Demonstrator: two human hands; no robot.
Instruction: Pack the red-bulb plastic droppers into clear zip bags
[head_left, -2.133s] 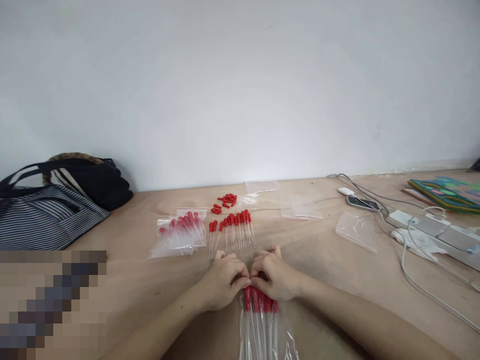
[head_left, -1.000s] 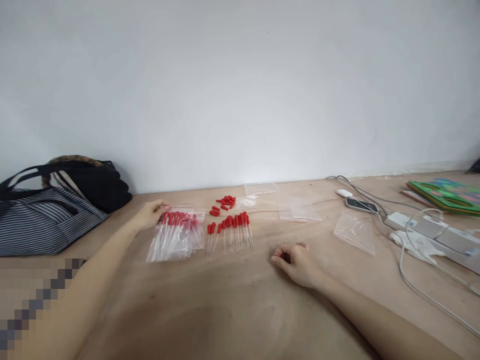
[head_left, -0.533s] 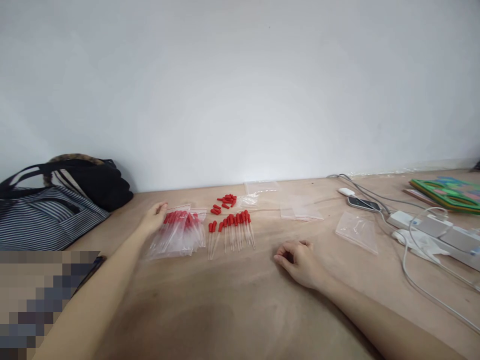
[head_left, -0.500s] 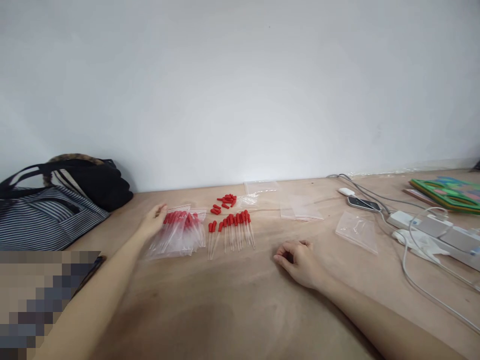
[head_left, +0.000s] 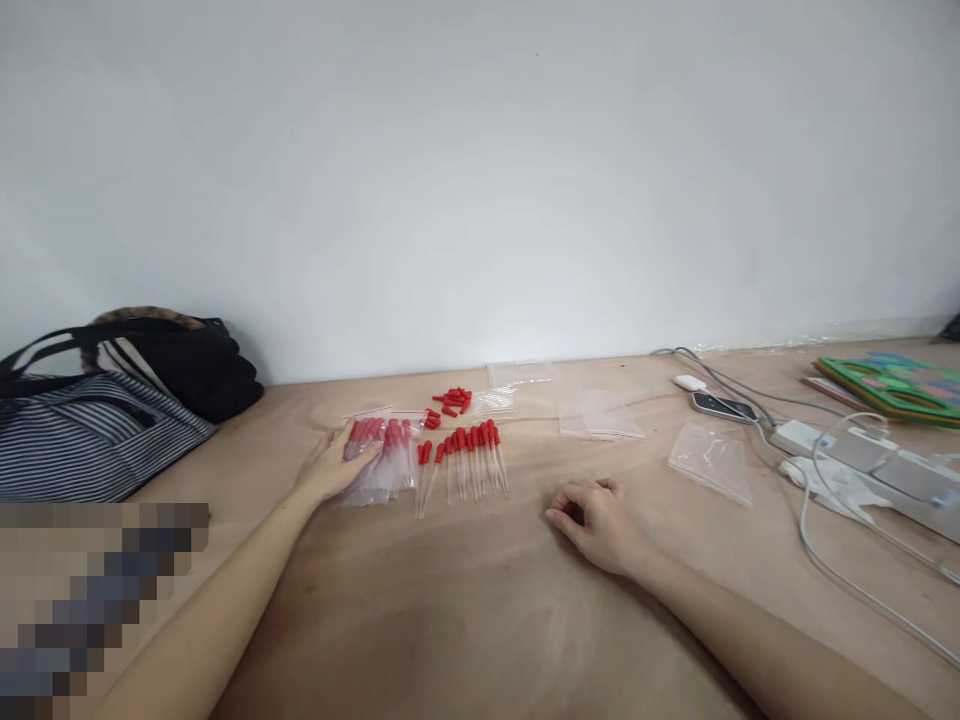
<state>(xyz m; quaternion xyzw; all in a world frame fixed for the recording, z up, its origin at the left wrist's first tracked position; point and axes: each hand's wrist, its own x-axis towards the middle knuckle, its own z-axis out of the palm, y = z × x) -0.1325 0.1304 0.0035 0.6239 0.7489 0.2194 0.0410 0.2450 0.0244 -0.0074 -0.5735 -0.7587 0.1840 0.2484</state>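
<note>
My left hand (head_left: 337,468) is at the left edge of a stack of clear zip bags (head_left: 386,475) holding red-bulbed plastic droppers. Its thumb lies over the top bag and its fingers are along the far left side, with the bag between them. Just right of the bags, a row of loose droppers (head_left: 472,455) lies with the red bulbs away from me. Behind it are a pile of red rubber bulbs (head_left: 454,400) and several clear dropper tubes (head_left: 493,402). My right hand (head_left: 592,520) rests on the table, fingers curled in, with nothing visible in them.
Flat clear bags (head_left: 600,415) lie at the back and another bag (head_left: 711,462) lies to the right. Beyond are a black device (head_left: 724,407), a white power strip (head_left: 862,450) with cables, and green boards (head_left: 892,390). A striped bag (head_left: 105,430) stands at left.
My left hand has moved right and nearer, onto the stacked bags. The top bag has shifted right, closer over the others. My right hand has stayed put.
</note>
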